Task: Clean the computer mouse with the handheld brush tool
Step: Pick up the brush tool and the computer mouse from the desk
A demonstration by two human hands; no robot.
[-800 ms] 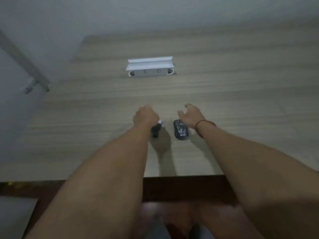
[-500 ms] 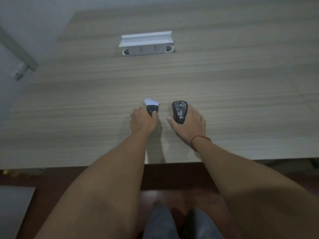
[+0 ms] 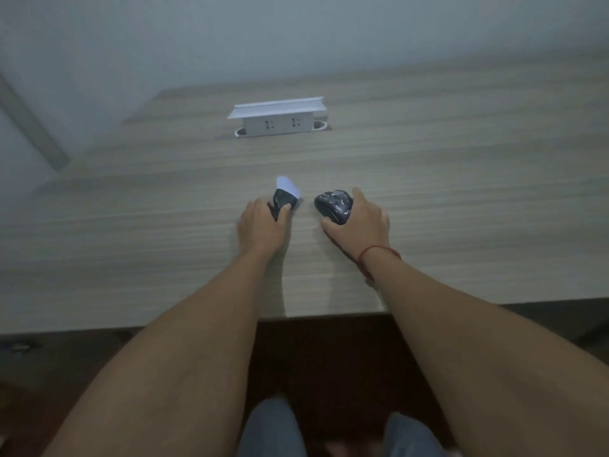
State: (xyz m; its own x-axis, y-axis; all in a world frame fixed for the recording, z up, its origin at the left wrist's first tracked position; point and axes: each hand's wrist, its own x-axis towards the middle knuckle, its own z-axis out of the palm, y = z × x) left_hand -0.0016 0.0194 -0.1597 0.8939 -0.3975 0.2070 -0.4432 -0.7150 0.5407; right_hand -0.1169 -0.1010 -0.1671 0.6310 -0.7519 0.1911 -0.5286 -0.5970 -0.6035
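A dark computer mouse (image 3: 332,206) lies on the wooden desk (image 3: 461,199), tilted with its nose to the left. My right hand (image 3: 361,222) grips it from the right side, thumb under its near end. Left of it, my left hand (image 3: 262,225) is closed around the dark handle of a small brush tool (image 3: 284,196), whose white bristle head points away from me. The brush and the mouse are a short gap apart.
A white pop-up socket box (image 3: 278,122) with its lid raised stands at the back of the desk. The desk's front edge (image 3: 164,324) runs just under my forearms. A grey wall lies behind, and my knees show below.
My right hand has closed around the mouse and turned it leftward. My left hand keeps hold of the brush. The camera view has shifted, so the desk sits lower in the frame.
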